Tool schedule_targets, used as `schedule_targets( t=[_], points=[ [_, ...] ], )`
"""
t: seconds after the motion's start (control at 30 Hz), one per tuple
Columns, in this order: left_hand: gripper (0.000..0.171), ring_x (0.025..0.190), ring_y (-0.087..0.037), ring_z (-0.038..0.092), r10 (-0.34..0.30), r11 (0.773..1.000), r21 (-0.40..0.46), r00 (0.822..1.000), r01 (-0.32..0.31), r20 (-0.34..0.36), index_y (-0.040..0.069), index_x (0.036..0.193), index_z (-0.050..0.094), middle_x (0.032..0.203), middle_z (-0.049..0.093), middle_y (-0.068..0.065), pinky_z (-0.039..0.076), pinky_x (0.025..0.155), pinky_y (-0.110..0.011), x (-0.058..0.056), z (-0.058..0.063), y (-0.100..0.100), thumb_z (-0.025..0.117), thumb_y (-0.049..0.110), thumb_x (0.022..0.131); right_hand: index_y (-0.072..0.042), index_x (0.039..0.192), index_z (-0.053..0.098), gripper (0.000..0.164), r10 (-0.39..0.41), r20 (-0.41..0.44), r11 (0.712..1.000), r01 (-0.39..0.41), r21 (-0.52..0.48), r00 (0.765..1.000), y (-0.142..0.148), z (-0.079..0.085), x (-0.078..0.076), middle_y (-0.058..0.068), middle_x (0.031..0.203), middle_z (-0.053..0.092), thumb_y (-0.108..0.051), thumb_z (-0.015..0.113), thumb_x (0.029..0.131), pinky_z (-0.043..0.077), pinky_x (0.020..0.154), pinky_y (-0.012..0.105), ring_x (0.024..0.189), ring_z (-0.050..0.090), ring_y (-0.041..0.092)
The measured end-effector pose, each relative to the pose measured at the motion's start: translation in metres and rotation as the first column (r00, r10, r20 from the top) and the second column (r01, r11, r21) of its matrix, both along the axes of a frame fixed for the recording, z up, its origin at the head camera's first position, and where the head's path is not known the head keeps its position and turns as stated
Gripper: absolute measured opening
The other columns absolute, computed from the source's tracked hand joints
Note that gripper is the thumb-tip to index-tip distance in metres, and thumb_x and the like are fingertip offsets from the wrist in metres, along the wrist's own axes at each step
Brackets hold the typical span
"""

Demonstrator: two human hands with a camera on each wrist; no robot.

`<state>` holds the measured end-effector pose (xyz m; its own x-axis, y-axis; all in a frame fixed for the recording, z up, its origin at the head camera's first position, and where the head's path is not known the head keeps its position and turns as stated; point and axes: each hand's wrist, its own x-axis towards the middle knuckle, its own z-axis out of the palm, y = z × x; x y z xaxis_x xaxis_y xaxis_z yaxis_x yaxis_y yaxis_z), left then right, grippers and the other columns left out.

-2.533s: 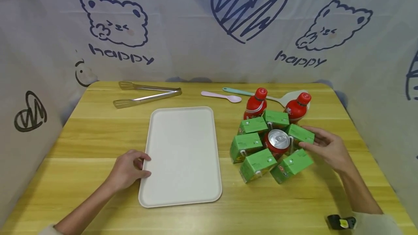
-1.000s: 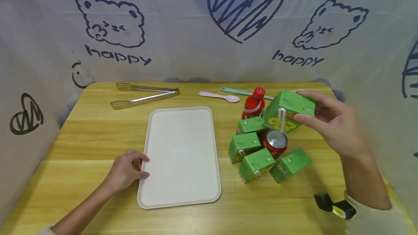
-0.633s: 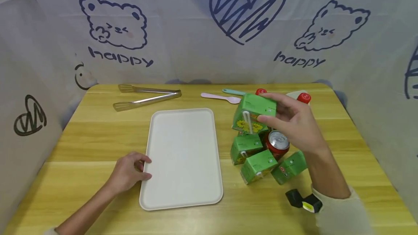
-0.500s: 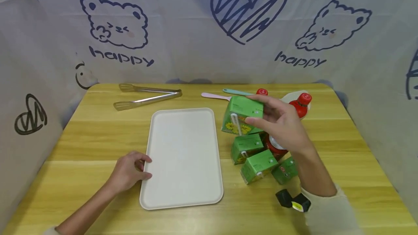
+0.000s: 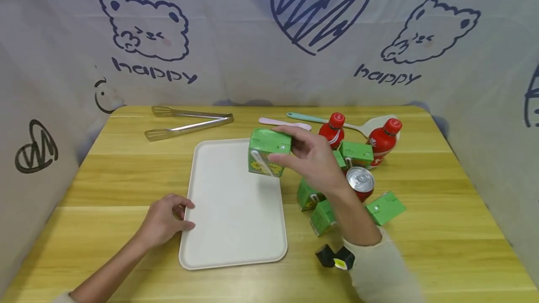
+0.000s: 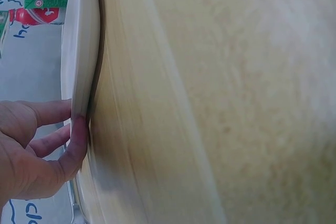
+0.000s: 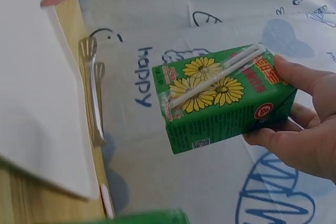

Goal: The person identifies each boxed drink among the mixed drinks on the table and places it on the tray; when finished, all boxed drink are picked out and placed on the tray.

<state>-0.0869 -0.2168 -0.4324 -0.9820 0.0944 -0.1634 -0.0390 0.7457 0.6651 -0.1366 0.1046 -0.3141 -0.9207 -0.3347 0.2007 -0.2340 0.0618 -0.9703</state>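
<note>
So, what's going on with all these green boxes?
A person's right hand holds one green drink box in the air by the far right corner of the white tray. The left hand pinches the tray's left edge. Other green boxes are grouped near a red can, with two red bottles farther back.

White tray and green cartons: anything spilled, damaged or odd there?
Nothing stands out. The carton in the right hand looks intact, its straw attached; no spill shows on the white tray. The forearm partly hides other cartons, so I can't vouch for those.
</note>
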Motion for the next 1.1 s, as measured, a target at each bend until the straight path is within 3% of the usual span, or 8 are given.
schedule_targets(
  t=[0.33, 0.5, 0.7, 1.1],
  points=[
    [0.036, 0.074, -0.017, 0.053, 0.0, 1.0, -0.001, 1.0, 0.0, -0.002, 0.003, 0.098, 0.067, 0.088, 0.059, -0.008, 0.043, 0.055, -0.021, 0.0, 0.001, 0.0, 0.082, 0.003, 0.066, -0.003, 0.123, 0.059, 0.045, 0.002, 0.051, 1.0, -0.003, 0.018, 0.999, -0.046, -0.008, -0.005, 0.012, 0.121, 0.058, -0.005, 0.073, 0.08, 0.05, 0.094, 0.035, 0.104, 0.059, 0.022],
    [0.036, 0.075, -0.017, 0.054, 0.005, 1.0, -0.007, 1.0, -0.005, 0.001, 0.003, 0.099, 0.067, 0.089, 0.059, -0.008, 0.043, 0.055, -0.021, 0.0, 0.003, 0.0, 0.083, 0.004, 0.066, -0.005, 0.124, 0.059, 0.046, 0.004, 0.109, 1.0, -0.006, 0.025, 0.994, -0.067, -0.018, -0.014, 0.01, 0.123, 0.058, -0.005, 0.074, 0.08, 0.045, 0.101, 0.032, 0.111, 0.057, 0.02],
    [0.035, 0.074, -0.016, 0.053, -0.002, 1.0, 0.002, 1.0, 0.002, 0.004, 0.003, 0.098, 0.067, 0.09, 0.059, -0.008, 0.042, 0.055, -0.021, 0.0, 0.002, 0.001, 0.082, 0.003, 0.066, -0.001, 0.124, 0.058, 0.048, 0.044, 0.12, 0.999, -0.044, -0.002, 0.992, -0.09, -0.032, -0.026, 0.016, 0.123, 0.059, -0.002, 0.073, 0.079, 0.049, 0.092, 0.029, 0.106, 0.058, 0.021],
    [0.036, 0.073, -0.015, 0.053, -0.012, 1.0, 0.005, 1.0, 0.012, -0.012, 0.002, 0.098, 0.068, 0.089, 0.059, -0.007, 0.042, 0.055, -0.021, 0.0, 0.001, -0.002, 0.083, 0.004, 0.066, -0.012, 0.127, 0.058, 0.047, 0.044, 0.177, 0.993, -0.062, 0.097, 0.983, -0.113, -0.048, -0.054, 0.009, 0.122, 0.061, -0.012, 0.073, 0.082, 0.051, 0.084, 0.024, 0.102, 0.06, 0.017]
  ],
)
